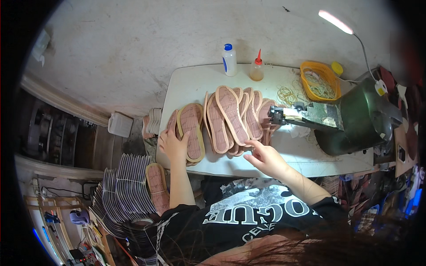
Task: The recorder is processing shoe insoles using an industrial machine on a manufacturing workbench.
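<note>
Pinkish-brown shoe insoles with pale rims lie in overlapping piles on the white table. My left hand [174,145] is closed around the edge of the leftmost pile, its thumb against the upper insole [191,128] and its fingers along the left side. Part of that grip is hidden. My right hand [268,160] is by the heel end of the top insole [232,115] in the middle pile. Its index finger reaches that heel, with the thumb held apart below. More insoles [253,117] fan out behind, toward the machine.
A dark green machine [355,119] with a metal arm stands at right. Behind are a white bottle [229,62], a red-tipped bottle [257,68], an orange basket [310,88] of rubber bands and a lit lamp [336,21]. Stacked soles [126,186] stand at lower left.
</note>
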